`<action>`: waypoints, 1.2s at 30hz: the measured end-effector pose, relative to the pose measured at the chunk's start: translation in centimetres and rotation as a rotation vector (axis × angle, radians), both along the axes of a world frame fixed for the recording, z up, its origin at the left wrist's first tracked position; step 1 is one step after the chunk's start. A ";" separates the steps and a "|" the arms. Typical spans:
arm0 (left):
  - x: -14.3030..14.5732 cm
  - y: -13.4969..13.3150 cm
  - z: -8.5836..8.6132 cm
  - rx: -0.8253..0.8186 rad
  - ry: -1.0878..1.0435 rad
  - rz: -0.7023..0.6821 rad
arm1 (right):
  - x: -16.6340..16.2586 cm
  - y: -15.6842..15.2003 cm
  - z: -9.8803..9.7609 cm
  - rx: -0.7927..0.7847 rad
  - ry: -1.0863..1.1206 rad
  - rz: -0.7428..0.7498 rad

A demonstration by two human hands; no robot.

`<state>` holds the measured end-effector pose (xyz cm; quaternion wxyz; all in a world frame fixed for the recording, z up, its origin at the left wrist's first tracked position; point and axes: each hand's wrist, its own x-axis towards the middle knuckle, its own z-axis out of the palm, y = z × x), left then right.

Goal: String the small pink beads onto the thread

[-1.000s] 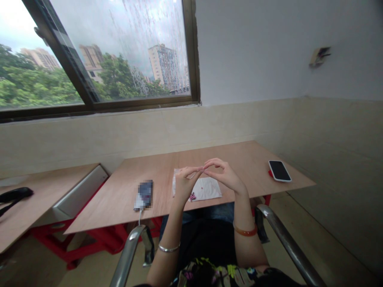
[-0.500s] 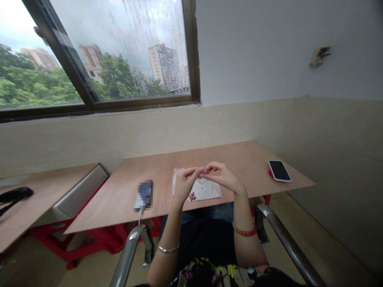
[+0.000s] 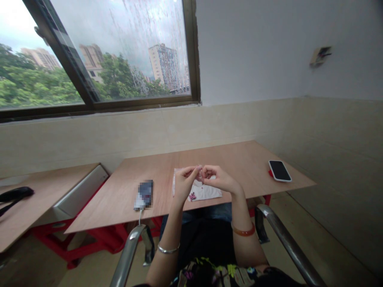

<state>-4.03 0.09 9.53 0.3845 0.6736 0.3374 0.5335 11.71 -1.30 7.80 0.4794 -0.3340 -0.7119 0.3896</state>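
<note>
My left hand (image 3: 184, 182) and my right hand (image 3: 218, 178) are raised together over the near edge of the wooden table (image 3: 245, 157). Their fingertips meet in a pinch at about the middle, and both are closed on something too small to make out. Just beyond them on the table lies a white cloth or paper sheet (image 3: 206, 191) with a small pink item (image 3: 192, 196) on its near corner. A silver bangle is on my left wrist and an orange one on my right.
A blurred phone-like device (image 3: 144, 195) with a cable lies left of the sheet. A phone (image 3: 279, 170) with a black screen rests at the table's right edge. Metal chair arms (image 3: 281, 239) flank my lap. A second table (image 3: 36, 203) stands to the left.
Both hands have sunk slightly toward the table. The right fingers, arched before, have curled in tighter against the left fingertips.
</note>
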 end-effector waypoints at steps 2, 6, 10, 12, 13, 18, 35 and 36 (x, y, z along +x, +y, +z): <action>0.0 -0.1 0.1 -0.010 -0.006 -0.014 | 0.0 -0.1 0.1 0.000 -0.008 0.012; 0.1 -0.3 0.3 -0.032 -0.031 -0.025 | 0.0 -0.3 0.3 -0.006 -0.008 0.063; 0.0 -0.1 0.1 -0.025 -0.031 -0.029 | 0.0 -0.4 0.3 -0.028 -0.016 0.071; 0.0 0.2 -0.2 -0.022 -0.022 -0.014 | 0.0 -0.3 0.3 -0.030 -0.012 0.064; 0.0 0.4 -0.4 -0.011 -0.018 0.019 | -0.1 -0.2 0.3 -0.032 -0.008 0.051; -0.1 0.7 -0.8 0.293 0.082 0.485 | -0.3 0.1 0.2 -0.014 0.083 -0.084; 1.4 -0.1 -0.8 -0.074 -0.210 0.027 | -1.1 0.4 0.2 0.062 0.143 -0.249; 1.4 -0.1 -0.8 -0.078 -0.203 0.017 | -1.1 0.4 0.2 0.042 0.166 -0.239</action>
